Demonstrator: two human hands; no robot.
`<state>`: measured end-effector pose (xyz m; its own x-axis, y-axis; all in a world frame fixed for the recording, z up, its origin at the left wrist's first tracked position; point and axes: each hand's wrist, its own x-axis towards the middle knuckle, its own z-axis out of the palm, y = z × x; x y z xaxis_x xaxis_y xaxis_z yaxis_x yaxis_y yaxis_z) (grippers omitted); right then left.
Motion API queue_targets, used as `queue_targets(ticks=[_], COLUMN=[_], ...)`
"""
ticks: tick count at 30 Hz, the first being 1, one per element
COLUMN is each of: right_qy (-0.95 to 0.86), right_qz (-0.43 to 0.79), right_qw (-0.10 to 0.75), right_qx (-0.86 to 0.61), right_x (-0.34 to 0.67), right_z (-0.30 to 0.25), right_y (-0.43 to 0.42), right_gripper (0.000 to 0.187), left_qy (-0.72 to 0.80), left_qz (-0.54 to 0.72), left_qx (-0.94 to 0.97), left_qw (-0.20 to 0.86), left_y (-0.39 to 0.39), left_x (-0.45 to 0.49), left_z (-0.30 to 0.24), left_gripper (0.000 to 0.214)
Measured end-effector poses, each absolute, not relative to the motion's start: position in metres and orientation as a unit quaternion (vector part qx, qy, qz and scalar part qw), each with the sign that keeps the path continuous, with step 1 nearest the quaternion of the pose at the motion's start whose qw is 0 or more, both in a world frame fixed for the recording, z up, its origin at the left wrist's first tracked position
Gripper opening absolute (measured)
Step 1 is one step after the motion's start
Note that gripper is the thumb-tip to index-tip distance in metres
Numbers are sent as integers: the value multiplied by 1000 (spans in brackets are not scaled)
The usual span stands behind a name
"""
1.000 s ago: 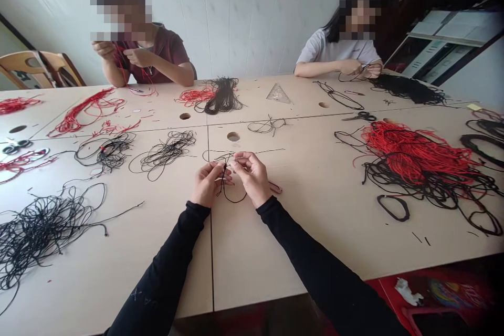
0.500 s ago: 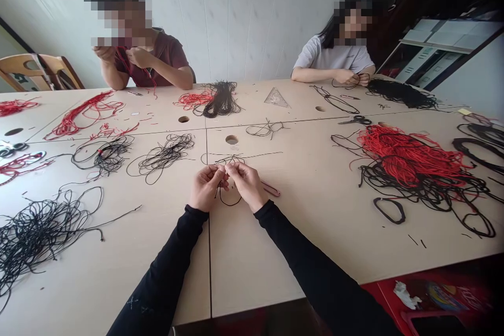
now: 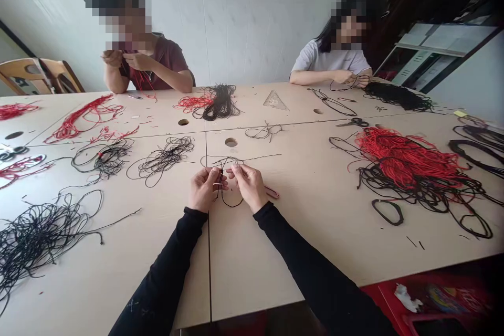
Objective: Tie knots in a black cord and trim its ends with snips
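My left hand (image 3: pixel 203 189) and my right hand (image 3: pixel 249 185) sit close together over the middle of the beige table (image 3: pixel 255 252), both in black sleeves. Each pinches part of a thin black cord (image 3: pixel 225 201) whose loop hangs down between them onto the table. The fingers of both hands are closed on the cord. A small red-handled tool (image 3: pixel 271 192) lies just right of my right hand.
Black cord bundles (image 3: pixel 37 231) lie at the left, smaller ones (image 3: pixel 165 153) ahead. A big red-and-black cord pile (image 3: pixel 409 163) fills the right. Two people sit across the table working cords. Round holes (image 3: pixel 231 142) dot the table; scissors (image 3: pixel 354 123) lie far right.
My hands, pressed together half a second ago, have parted slightly and the cord loop between them shows again. The people across have shifted their hands a little.
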<state>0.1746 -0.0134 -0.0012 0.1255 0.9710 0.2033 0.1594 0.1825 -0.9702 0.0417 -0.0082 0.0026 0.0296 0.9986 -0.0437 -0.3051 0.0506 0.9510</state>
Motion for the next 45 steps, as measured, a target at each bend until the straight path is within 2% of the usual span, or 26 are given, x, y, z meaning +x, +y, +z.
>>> queue_targets(ticks=[5,13,18,22,26,29,32,35,45], right_qy=[-545,-486,-524,-648,-716,-697,-663,-648,-607], right_qz=[380,410,295,267,236,199,166,175,281], right_qw=[544,575,586,530,487,501,509,496,491], right_qx=[-512,-515,-543,-478,-441,-474,-524,-551,-558], right_x=[175,179,182,178,178,179,180,180,178], right_z=[0,-7,4,13,11,7,4,2,1], right_y=[-14,-7,-12,-19,-19,-17,-17,-16,-15], right_gripper=[40,38,31,24,23,26,20,15,17], left_qy=[397,452,462,451,432,420,424,433,428], left_qz=[521,507,413,376,412,441,461,469,484], left_qx=[379,449,544,562,529,477,432,414,412], left_qw=[654,581,566,582,604,634,649,649,643], left_y=[-9,-9,-14,-15,-12,-11,-11,-11,-10], left_x=[41,41,43,44,42,41,41,42,43], left_z=[6,7,12,13,9,6,6,6,4], left_gripper=[36,23,14,15,22,28,32,34,37])
